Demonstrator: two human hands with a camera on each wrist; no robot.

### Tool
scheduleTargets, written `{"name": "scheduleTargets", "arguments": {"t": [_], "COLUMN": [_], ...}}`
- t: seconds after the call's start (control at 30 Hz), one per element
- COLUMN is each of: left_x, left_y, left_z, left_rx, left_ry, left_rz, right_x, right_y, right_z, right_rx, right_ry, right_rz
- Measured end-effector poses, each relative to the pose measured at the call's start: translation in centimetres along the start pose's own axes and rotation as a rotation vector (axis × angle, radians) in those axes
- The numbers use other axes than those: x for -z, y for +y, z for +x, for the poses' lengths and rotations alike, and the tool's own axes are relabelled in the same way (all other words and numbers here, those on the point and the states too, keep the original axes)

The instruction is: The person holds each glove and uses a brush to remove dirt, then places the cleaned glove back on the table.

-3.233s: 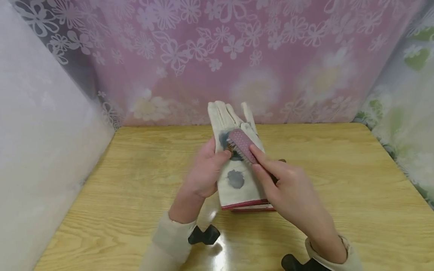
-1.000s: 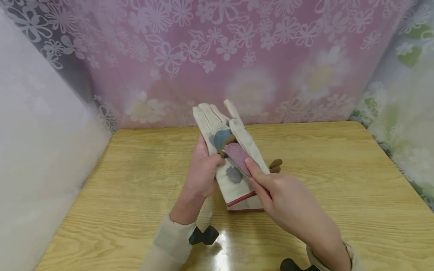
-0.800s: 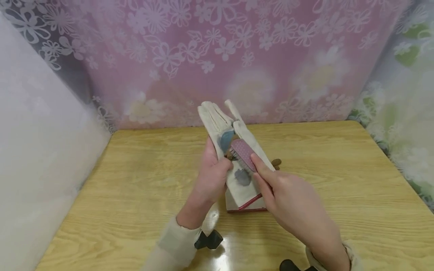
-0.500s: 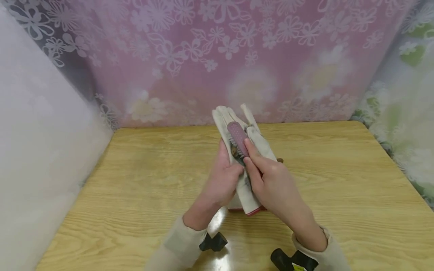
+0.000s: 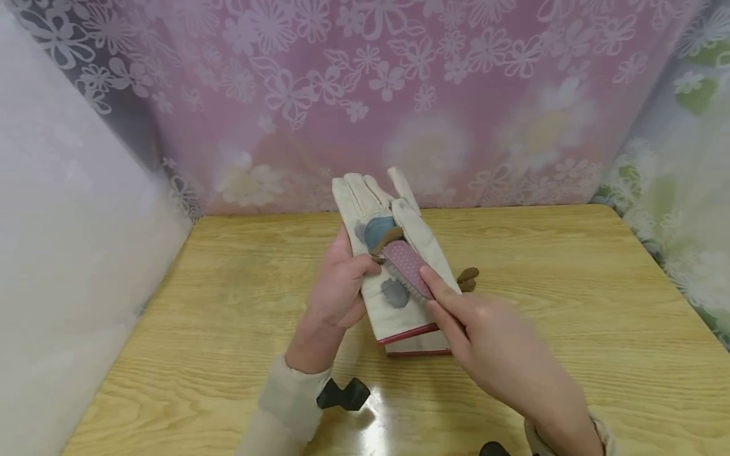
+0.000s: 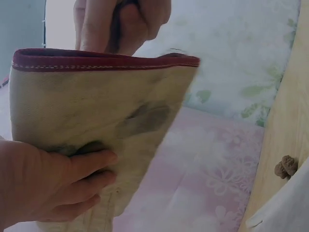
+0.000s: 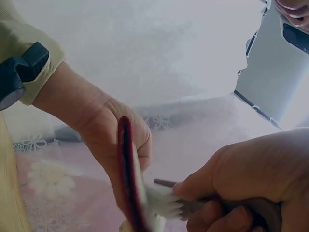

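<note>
A cream work glove (image 5: 379,310) with red cuff trim is held above the table, fingers pointing away. Its palm side up shows a blue and brown patch (image 5: 381,233) and grey stains. My left hand (image 5: 336,288) grips it from the left edge, thumb on top; in the left wrist view the fingers (image 6: 89,186) lie spread against its underside. My right hand (image 5: 490,342) holds a brush (image 5: 407,266) with a pink dotted back, index finger along that back. White bristles (image 7: 166,200) meet the glove in the right wrist view. Part of the handle is hidden by the hand.
Under the held glove, a second cream piece with red trim (image 5: 419,345) lies on the wooden table (image 5: 570,304). Small brown lumps (image 5: 467,278) sit to its right. A pink flowered curtain (image 5: 342,126) hangs behind the table's far edge.
Since half a second ago, the glove has shifted left and turned flatter, showing the patch. The brush has slid down across it toward the cuff. Earlier frames show the brush at varying spots on the palm.
</note>
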State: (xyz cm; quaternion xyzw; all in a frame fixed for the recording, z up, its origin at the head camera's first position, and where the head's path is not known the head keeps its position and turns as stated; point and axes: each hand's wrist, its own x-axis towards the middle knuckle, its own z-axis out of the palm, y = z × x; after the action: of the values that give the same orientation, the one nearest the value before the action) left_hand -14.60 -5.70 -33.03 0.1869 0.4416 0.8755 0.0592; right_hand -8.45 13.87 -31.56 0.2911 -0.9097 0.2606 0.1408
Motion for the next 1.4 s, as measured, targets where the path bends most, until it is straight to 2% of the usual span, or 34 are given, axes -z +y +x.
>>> {"name": "scheduleTargets", "arguments": {"t": [0.13,0.27,0.4,0.5,0.57,0.73,0.83,0.93,1.0,1.07,1.13,1.23,1.3,1.4], "left_x": [-0.4,-0.6,-0.9,-1.5,-1.9,-1.9,-1.4,-1.0,-0.9,-0.9,-1.1,-1.6,-2.0,-2.4], "left_y": [-0.3,-0.5,-1.0,-1.8,-2.4,-2.9,-2.4,-2.0,-1.9,-2.1,-2.4,-3.2,-3.8,-4.4], "left_z": [0.1,0.2,0.2,0.1,0.0,0.1,0.2,0.3,0.4,0.4,0.3,0.2,0.1,-0.1], "left_rx": [-0.047,-0.092,-0.141,-0.154,-0.146,-0.117,-0.130,-0.140,-0.127,-0.107,-0.098,-0.104,-0.103,-0.081], "left_ry": [0.058,0.140,0.198,0.185,0.151,0.084,0.073,0.055,0.044,0.041,0.049,0.058,0.057,0.038], "left_rz": [-0.049,-0.083,-0.060,-0.016,0.014,0.035,0.037,0.060,0.079,0.091,0.111,0.164,0.191,0.205], "right_x": [0.3,0.5,0.5,-0.3,-1.3,-3.3,-3.1,-2.1,-1.4,-1.0,-1.2,-2.3,-3.2,-4.0], "right_y": [0.2,0.4,0.4,0.6,0.7,0.7,0.5,0.5,0.4,0.3,0.0,-0.4,-0.4,0.2], "right_z": [0.2,0.3,0.4,1.0,1.5,2.3,2.2,1.7,1.3,0.9,0.7,0.8,1.1,1.8], "right_rx": [0.004,-0.005,-0.037,-0.076,-0.100,-0.079,-0.075,-0.091,-0.096,-0.086,-0.048,-0.006,-0.014,-0.062], "right_ry": [0.066,0.077,0.134,0.208,0.226,0.116,0.023,-0.058,-0.099,-0.092,-0.020,0.156,0.248,0.298], "right_rz": [0.112,0.225,0.267,0.260,0.248,0.299,0.356,0.367,0.313,0.209,0.060,-0.138,-0.198,-0.178]}}
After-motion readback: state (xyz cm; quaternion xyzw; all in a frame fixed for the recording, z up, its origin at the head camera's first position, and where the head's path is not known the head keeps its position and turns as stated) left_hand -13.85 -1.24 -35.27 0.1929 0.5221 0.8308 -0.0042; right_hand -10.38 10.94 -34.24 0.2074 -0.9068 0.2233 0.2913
